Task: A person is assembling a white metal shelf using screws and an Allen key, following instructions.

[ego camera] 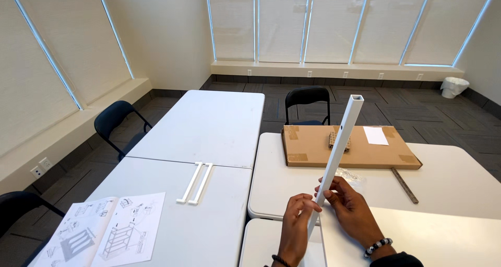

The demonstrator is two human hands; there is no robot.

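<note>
A long white square metal tube [339,142] stands tilted in front of me, its open end up and leaning to the right. My left hand [296,222] grips its lower part from the left. My right hand [350,207], with a beaded bracelet on the wrist, holds it from the right just above. Both hands hover over the near edge of the white tables [449,183].
A flat cardboard box [313,147] with a white sheet and a small part on it lies on the right table. Two white bars [195,182] and an open instruction booklet [109,230] lie on the left table. A thin dark strip [405,185], black chairs [308,104] and a waste bin [453,87] stand around.
</note>
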